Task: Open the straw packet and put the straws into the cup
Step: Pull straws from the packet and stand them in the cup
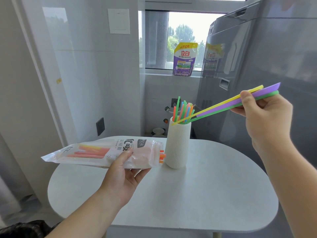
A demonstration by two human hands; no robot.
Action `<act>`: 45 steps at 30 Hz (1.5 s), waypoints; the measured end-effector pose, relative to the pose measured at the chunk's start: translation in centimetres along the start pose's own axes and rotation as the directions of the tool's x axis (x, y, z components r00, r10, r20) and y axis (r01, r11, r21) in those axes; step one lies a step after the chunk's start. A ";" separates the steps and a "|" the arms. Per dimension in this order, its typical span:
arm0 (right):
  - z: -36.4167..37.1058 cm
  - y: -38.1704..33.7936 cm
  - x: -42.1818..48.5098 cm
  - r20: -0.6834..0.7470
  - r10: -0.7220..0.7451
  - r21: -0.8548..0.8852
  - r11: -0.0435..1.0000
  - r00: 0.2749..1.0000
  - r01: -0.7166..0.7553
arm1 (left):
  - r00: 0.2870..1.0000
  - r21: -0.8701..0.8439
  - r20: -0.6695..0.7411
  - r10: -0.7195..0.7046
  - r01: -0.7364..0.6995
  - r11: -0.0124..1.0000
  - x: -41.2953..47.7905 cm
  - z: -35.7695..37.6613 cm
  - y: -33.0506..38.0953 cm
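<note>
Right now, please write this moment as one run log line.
left hand: holds straw packet, not empty | right hand: pinches three straws, tips at cup mouth | cup: upright on table, partly filled

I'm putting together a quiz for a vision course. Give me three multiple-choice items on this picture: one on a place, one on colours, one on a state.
1. Where does the purple pouch stand?
A. on a chair
B. on the window sill
C. on the floor

2. Which colours are the straws in the right hand?
A. yellow, purple, green
B. red, black, white
C. all orange

3. How is the straw packet?
A. sealed, untouched
B. open, gripped by the left hand
C. empty, crumpled

Answers:
1 B: it stands on the sill before the pane.
2 A: three long straws of those colours slant toward the cup.
3 B: orange straw ends stick out of its right end.
</note>
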State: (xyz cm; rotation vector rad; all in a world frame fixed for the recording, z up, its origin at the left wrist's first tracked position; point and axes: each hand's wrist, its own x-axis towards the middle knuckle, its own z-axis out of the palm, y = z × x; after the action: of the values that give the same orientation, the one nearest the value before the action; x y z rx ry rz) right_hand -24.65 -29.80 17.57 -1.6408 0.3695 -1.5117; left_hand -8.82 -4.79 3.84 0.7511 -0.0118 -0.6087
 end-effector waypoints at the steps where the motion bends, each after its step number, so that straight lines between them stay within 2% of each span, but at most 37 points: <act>1: 0.0 0.0 0.0 -0.002 0.004 0.000 1.000 1.000 -0.004 | 1.000 0.002 0.002 0.000 0.000 1.000 0.0 0.0 0.0; 20: -0.5 -0.5 -0.1 -0.043 0.006 -0.030 1.000 0.999 -0.008 | 1.000 0.007 -0.003 -0.016 0.016 1.000 -0.1 0.3 -0.3; 28: 0.6 -1.0 -0.4 0.114 0.005 -0.130 0.991 0.993 0.010 | 1.000 0.002 -0.004 -0.020 0.020 1.000 0.0 0.3 -0.4; 34: 3.9 -1.1 1.2 0.240 0.059 -0.265 0.964 0.969 0.007 | 1.000 0.009 -0.001 -0.030 0.030 1.000 -0.1 0.4 -0.5; 40: 7.8 -0.2 3.8 0.389 0.172 -0.434 0.901 0.905 0.016 | 1.000 0.017 0.012 -0.026 0.026 1.000 0.1 0.3 -0.5; 45: 10.5 1.6 4.6 0.445 0.273 -0.588 0.807 0.853 0.048 | 0.999 0.017 0.019 -0.029 0.029 0.999 0.1 0.4 -0.5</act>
State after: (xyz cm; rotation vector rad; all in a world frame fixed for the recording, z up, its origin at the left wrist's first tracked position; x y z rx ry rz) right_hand -13.46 -29.98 20.46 -2.3760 0.6674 -0.8314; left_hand -9.05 -5.40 3.74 0.7628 -0.0235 -0.6440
